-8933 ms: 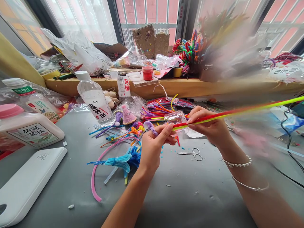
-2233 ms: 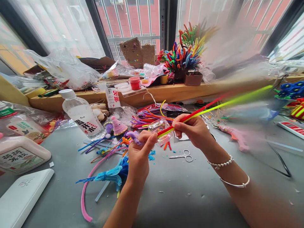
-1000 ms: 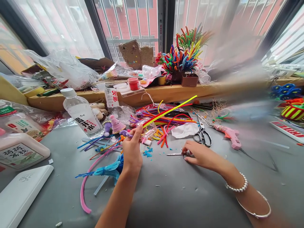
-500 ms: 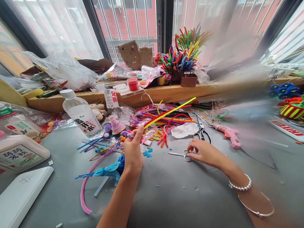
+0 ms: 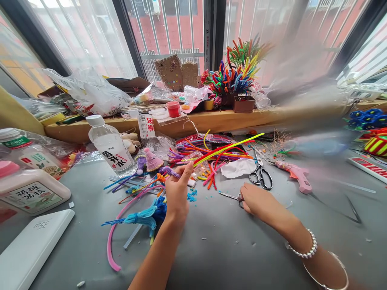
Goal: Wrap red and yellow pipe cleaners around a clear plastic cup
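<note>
Pinched between the thumb and fingers of my left hand [image 5: 178,193] are pipe cleaners [image 5: 228,150], a yellow one and a red one, pointing up to the right. My right hand [image 5: 256,199] is closed over the handle loops of small silver scissors [image 5: 229,195], whose blades point left along the grey table [image 5: 217,257]. Larger black-handled scissors [image 5: 262,177] lie just beyond that hand. Behind my left hand is a pile of coloured pipe cleaners [image 5: 211,151]. A light blue pipe-cleaner bundle [image 5: 140,217] lies to its left, beside a curved pink strip [image 5: 111,245].
A water bottle [image 5: 111,149] stands left of the pile, with a pink-lidded jug [image 5: 33,189] and a white power bank [image 5: 36,241] nearer the left edge. On the right lies a pink glue gun [image 5: 294,174]. A wooden ledge [image 5: 151,128] runs along the back, crowded with craft items.
My right hand has closed around the small scissors' handles, where its fingers were only at the loops before. My left hand keeps the pipe cleaners. The whole view has shifted slightly.
</note>
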`<state>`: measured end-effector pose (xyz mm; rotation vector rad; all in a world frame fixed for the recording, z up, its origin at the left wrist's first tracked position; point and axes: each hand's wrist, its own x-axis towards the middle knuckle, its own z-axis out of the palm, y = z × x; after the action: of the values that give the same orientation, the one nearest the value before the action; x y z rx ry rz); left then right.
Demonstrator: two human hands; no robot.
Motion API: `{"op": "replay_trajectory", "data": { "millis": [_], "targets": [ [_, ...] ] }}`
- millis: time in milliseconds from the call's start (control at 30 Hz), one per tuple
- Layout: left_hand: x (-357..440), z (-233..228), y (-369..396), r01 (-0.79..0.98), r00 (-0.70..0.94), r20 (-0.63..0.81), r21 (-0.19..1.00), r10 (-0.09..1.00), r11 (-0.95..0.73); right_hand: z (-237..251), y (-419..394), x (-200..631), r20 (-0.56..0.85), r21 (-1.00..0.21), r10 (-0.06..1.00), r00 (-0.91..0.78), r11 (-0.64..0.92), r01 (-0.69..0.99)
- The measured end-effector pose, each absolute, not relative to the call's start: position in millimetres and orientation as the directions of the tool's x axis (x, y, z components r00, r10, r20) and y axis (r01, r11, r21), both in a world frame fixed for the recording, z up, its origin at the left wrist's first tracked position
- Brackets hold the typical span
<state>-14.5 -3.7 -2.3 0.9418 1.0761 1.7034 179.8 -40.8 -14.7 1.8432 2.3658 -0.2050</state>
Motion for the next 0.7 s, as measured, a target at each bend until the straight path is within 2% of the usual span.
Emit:
{"op": "replay_trajectory", "data": {
  "millis": [100, 133, 200, 267, 333, 400, 467, 533, 700],
  "targets": [
    [-13, -1, -5, -0.302, -0.329, 0.113, 0.928, 0.937, -0.218, -16, -40, 182, -0.183, -0.048, 0.954, -0.239, 0.234, 0.971],
    [-12, 0, -5, -0.321, -0.330, 0.093, 0.925, 0.939, -0.204, -17, -39, 185, -0.168, -0.090, 0.957, -0.237, 0.224, 0.970],
    [-11, 1, -6, -0.368, -0.323, 0.042, 0.915, 0.945, -0.166, -19, -36, 191, -0.107, -0.261, 0.968, -0.228, 0.194, 0.945],
    [-10, 2, -7, -0.411, -0.312, -0.003, 0.902, 0.950, -0.132, -22, -32, 197, -0.035, -0.503, 0.980, -0.195, 0.151, 0.851],
    [-9, 2, -7, -0.437, -0.298, -0.023, 0.892, 0.954, -0.115, -23, -29, 199, -0.023, -0.718, 0.987, -0.161, 0.096, 0.689],
    [-8, 2, -8, -0.446, -0.276, -0.020, 0.889, 0.961, -0.109, -24, -28, 198, -0.063, -0.861, 0.985, -0.163, 0.029, 0.507],
    [-8, 1, -9, -0.441, -0.262, -0.019, 0.892, 0.965, -0.102, -26, -29, 195, -0.111, -0.932, 0.970, -0.215, -0.026, 0.362],
    [-7, 0, -9, -0.423, -0.264, -0.014, 0.900, 0.964, -0.102, -27, -32, 191, -0.135, -0.953, 0.950, -0.281, -0.047, 0.298],
    [-4, 0, -12, -0.385, -0.227, 0.007, 0.918, 0.974, -0.097, -27, -38, 185, -0.053, -0.967, 0.871, -0.488, 0.078, 0.244]
  ]
}}
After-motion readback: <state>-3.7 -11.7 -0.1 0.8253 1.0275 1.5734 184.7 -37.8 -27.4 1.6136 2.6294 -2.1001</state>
